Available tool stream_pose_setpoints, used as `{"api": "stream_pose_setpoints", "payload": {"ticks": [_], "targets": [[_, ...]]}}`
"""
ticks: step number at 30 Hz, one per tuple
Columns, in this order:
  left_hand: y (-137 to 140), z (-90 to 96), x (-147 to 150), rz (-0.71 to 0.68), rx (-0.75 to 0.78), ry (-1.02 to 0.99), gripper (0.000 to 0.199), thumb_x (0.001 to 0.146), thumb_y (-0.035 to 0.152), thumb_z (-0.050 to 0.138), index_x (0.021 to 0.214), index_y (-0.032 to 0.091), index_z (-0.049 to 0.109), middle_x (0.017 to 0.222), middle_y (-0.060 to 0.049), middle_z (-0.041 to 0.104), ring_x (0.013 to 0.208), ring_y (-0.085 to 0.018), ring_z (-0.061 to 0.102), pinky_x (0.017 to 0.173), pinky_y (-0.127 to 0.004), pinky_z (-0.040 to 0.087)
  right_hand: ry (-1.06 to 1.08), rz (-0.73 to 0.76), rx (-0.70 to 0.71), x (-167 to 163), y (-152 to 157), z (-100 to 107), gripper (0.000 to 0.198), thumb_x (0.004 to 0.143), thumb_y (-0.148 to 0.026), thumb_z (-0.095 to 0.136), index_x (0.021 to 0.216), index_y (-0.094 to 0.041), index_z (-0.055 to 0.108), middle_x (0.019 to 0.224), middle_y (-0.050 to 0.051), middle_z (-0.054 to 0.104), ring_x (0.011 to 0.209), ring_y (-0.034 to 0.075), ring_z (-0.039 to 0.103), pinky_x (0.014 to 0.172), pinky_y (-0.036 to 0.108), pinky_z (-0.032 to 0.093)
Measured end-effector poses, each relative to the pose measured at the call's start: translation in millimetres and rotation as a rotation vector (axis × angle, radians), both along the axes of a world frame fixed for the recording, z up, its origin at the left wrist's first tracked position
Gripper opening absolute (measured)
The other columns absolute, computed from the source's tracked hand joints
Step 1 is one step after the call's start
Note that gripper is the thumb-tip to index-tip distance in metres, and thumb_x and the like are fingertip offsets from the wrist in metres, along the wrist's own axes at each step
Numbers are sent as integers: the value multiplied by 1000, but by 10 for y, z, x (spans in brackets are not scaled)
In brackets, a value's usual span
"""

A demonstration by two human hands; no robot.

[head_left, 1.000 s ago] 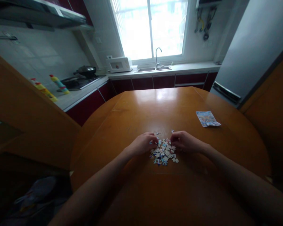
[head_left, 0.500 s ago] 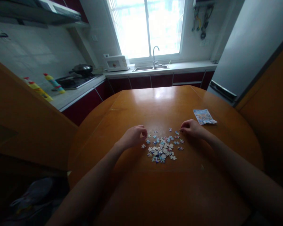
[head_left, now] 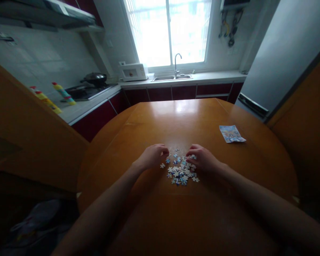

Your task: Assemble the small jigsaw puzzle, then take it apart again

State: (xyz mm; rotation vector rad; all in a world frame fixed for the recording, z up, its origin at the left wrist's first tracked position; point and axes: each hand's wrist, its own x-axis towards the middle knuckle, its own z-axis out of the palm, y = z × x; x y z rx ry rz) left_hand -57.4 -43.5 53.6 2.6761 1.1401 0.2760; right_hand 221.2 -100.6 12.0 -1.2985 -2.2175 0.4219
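Observation:
A loose pile of small jigsaw puzzle pieces (head_left: 179, 171) lies on the wooden table (head_left: 165, 124), some pale side up and others showing blue print. At the pile's left edge, my left hand (head_left: 152, 156) rests with fingers curled and tips close together; whether a piece is between them is hidden. My right hand (head_left: 204, 159) is at the upper right of the pile, its fingers bent around a few puzzle pieces (head_left: 193, 156) that show between finger and thumb. One single piece (head_left: 162, 165) lies just below my left fingertips.
A creased printed sheet (head_left: 232, 133) lies on the table's right side. Beyond the table are a counter with a sink (head_left: 173, 77), a microwave (head_left: 133, 72) and a stove with a pot (head_left: 95, 79). A fridge (head_left: 277, 53) stands at right.
My right hand has moved left to the pile, and the scattered pieces on that side are now gathered in or hidden by it. My left hand has barely moved.

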Motion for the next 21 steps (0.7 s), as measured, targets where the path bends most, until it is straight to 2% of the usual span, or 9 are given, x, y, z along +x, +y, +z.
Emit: {"api": "stream_pose_setpoints", "payload": {"ticks": [3, 8, 11, 14, 17, 21], "targets": [[-33, -34, 42, -56, -59, -4, 17, 91, 25, 60, 86, 20, 75, 86, -3, 72, 71, -13, 60, 67, -23, 41, -52, 112, -9, -161, -74, -13, 8, 87, -24, 72, 95, -23, 75, 99, 7, 66, 97, 22, 59, 86, 33, 46], [-26, 17, -48, -100, -220, 39, 11, 86, 22, 65, 88, 21, 76, 85, -4, 73, 75, -14, 62, 70, -23, 42, -80, 135, -25, -179, -71, -20, 7, 88, -18, 70, 94, -19, 71, 102, 10, 67, 98, 23, 58, 87, 34, 46], [-39, 34, -81, -113, -333, 87, 7, 78, 23, 73, 85, 20, 75, 82, -2, 73, 72, -14, 62, 66, -23, 42, -119, 133, 47, -204, -41, -39, 6, 91, -16, 65, 90, -19, 70, 97, 9, 68, 94, 22, 58, 85, 33, 46], [-44, 9, -88, -103, -396, 98, 15, 70, 17, 77, 85, 19, 74, 81, -1, 71, 70, -14, 61, 62, -21, 41, -136, 119, 143, -193, 32, -51, 18, 95, -14, 57, 84, -19, 70, 90, 8, 68, 87, 20, 58, 79, 30, 44], [-24, -18, -105, -95, -439, 88, 13, 71, 15, 75, 84, 17, 75, 79, -1, 70, 70, -14, 61, 61, -21, 41, -62, 0, 198, -50, 164, -48, 19, 97, -17, 55, 85, -19, 70, 88, 7, 68, 83, 19, 59, 76, 29, 43], [15, -1, -162, -84, -458, 81, 12, 74, 15, 70, 84, 17, 77, 77, -2, 71, 69, -14, 63, 61, -21, 42, 2, -279, 242, 265, 343, -33, 22, 100, -22, 52, 89, -17, 70, 91, 8, 71, 87, 20, 62, 80, 29, 43]]}}
